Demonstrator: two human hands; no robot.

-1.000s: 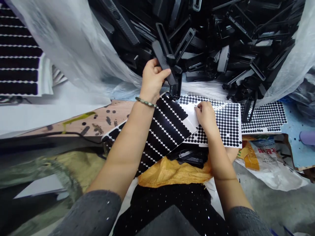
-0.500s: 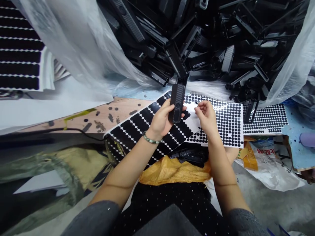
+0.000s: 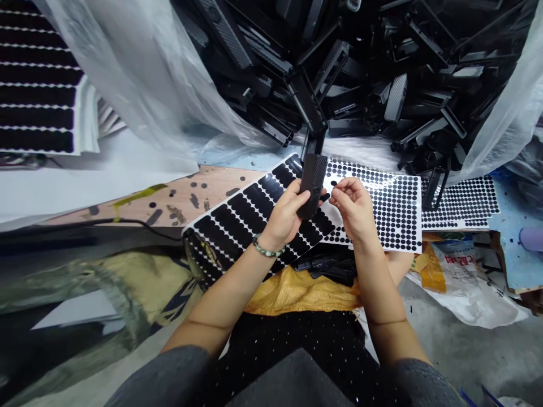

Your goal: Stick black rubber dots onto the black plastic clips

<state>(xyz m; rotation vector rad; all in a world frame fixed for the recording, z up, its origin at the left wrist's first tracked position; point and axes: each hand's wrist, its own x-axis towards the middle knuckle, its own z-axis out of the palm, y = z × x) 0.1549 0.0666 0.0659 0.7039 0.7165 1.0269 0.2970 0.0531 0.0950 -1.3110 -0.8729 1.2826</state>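
Note:
My left hand (image 3: 285, 215) grips a black plastic part with a carbon-fibre pattern (image 3: 313, 185), holding it upright above the dot sheets. My right hand (image 3: 355, 210) hovers close beside that part, its thumb and fingertips pinched together. A small black dot (image 3: 334, 183) lies just beyond those fingertips, and I cannot tell if anything is between them. Beneath my left hand lies a white-backed sheet of black adhesive dots (image 3: 237, 221). A sheet of smaller dots (image 3: 386, 212) lies under my right hand, with another (image 3: 460, 203) to its right.
A large heap of black plastic parts (image 3: 348, 62) fills a clear plastic bag (image 3: 127, 96) ahead. Stacked dot sheets (image 3: 36, 96) sit at the upper left. A wooden board (image 3: 182, 199) lies left of the sheets. Loose black parts (image 3: 326, 267) rest on a yellow woven bag (image 3: 297, 293) across my lap.
My left hand has brought the black part from the heap down above the dot sheets and turned its patterned face up. My right fingers have drawn together into a pinch.

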